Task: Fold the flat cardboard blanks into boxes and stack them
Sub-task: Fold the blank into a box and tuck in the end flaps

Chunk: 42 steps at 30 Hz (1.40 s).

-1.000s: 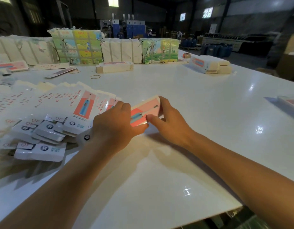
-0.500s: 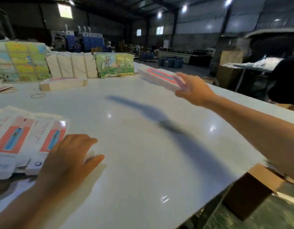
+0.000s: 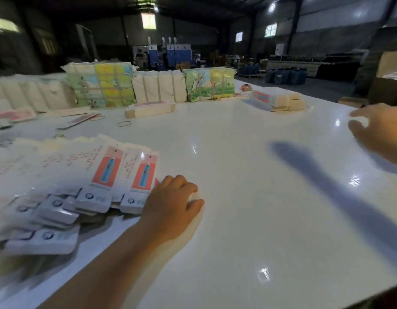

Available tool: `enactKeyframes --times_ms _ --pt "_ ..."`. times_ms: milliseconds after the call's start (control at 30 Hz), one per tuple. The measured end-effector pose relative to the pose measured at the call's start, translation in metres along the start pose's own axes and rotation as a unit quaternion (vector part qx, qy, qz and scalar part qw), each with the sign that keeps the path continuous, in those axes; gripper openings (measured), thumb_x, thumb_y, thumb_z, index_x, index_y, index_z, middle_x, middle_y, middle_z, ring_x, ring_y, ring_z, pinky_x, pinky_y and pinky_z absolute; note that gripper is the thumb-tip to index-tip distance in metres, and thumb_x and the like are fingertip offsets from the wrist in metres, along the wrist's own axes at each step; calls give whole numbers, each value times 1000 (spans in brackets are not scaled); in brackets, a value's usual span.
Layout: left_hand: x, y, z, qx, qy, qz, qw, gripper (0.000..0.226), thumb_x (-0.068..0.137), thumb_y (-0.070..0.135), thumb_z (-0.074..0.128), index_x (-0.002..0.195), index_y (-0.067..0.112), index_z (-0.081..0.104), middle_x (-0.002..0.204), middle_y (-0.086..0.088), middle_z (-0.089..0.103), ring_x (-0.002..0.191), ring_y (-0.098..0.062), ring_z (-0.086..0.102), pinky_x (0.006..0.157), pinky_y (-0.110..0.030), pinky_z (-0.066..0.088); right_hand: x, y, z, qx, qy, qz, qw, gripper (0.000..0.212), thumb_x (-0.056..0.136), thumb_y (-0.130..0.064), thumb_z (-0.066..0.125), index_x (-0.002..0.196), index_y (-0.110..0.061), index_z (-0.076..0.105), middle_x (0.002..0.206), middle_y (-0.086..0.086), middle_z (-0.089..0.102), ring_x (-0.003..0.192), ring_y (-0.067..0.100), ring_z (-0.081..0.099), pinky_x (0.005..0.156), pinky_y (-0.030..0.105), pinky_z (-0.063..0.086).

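A fanned pile of flat cardboard blanks [image 3: 108, 168], white with red panels, lies on the left of the white table [image 3: 248, 197]. My left hand [image 3: 170, 204] rests on the table at the pile's right edge, fingers loosely curled, touching the nearest blank and holding nothing. A low stack of folded boxes [image 3: 275, 100] sits at the far right of the table. My right hand [image 3: 376, 128] hovers empty above the table's right side, blurred, fingers relaxed, well short of that stack.
Bundles of wrapped blanks [image 3: 103, 85] line the far edge. One folded box [image 3: 148, 109] and a rubber band [image 3: 124, 123] lie in front of them. The table's right edge runs near my right hand. Dark workshop machinery stands behind.
My right hand carried the folded box to the far-right stack, let it go and has pulled back empty. My left hand stays beside the flat blanks.
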<state>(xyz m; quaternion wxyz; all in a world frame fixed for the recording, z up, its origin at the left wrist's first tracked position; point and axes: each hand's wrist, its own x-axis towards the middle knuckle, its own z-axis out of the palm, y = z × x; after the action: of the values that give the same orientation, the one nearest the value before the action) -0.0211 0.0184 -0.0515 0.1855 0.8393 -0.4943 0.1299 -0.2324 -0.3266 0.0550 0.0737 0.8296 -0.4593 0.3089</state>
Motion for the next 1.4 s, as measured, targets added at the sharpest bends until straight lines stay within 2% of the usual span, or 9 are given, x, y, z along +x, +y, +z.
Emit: enactKeyframes --times_ms 167,333,500,700,833,967,1167,1267,1400 --pt "-2 -4 0 -19 -5 -1 1000 32 93 41 44 119 27 56 120 9 51 107 -10 41 84 -23 29 -87 -150 16 213 -152 -224 939 20 91 -22 55 101 -20 71 104 2 70 90 23 62 82 33 48" --pt "-7 -6 -1 -41 6 5 999 31 93 35 48 119 23 59 121 5 55 107 -12 43 84 -24 30 -148 -191 48 145 -190 -323 916 27 94 -28 42 91 -16 67 98 2 59 94 23 52 75 33 45" --pt "3 -16 -22 -38 80 -113 990 29 91 36 51 115 22 61 119 3 57 108 -17 49 85 -29 38 -149 -187 54 183 -176 -326 910 26 94 -24 46 88 -11 67 98 5 61 93 27 52 76 36 45" --pt "48 -86 -96 236 -80 -359 899 75 75 68 58 129 16 44 133 -12 37 126 -31 32 93 -46 35 -151 -187 52 232 -167 -323 902 22 93 -18 51 81 -10 67 90 5 60 88 29 53 74 36 45" --pt "38 -113 -101 197 -169 -420 870 75 59 68 72 107 14 50 98 -7 52 100 -27 51 78 -38 42 -151 -187 51 239 -160 -330 899 26 94 -21 50 80 -8 67 91 6 62 87 30 54 74 35 45" --pt "39 -116 -105 105 -121 -463 871 82 61 42 83 119 8 38 101 -9 57 94 -28 57 81 -40 48 -150 -186 51 252 -157 -330 896 23 93 -18 53 77 -7 66 89 9 63 84 32 54 73 38 46" --pt "52 -107 -126 128 36 -429 894 14 85 12 53 100 10 54 96 -10 58 91 -30 57 73 -35 42 -150 -187 51 239 -162 -331 898 25 94 -21 51 82 -5 67 93 10 62 88 31 53 76 39 45" --pt "68 -83 -144 -25 118 -337 934 20 91 8 45 96 16 63 96 -8 62 82 -26 57 67 -33 47 -149 -188 49 232 -173 -327 899 24 93 -21 50 86 -7 68 96 11 62 91 32 53 78 40 45" --pt "47 -35 -119 -178 56 -195 963 33 96 14 44 78 37 61 85 8 61 57 -1 55 45 -15 41 -148 -189 47 225 -189 -313 903 19 91 -19 51 90 -12 69 99 8 61 94 31 52 77 36 44"
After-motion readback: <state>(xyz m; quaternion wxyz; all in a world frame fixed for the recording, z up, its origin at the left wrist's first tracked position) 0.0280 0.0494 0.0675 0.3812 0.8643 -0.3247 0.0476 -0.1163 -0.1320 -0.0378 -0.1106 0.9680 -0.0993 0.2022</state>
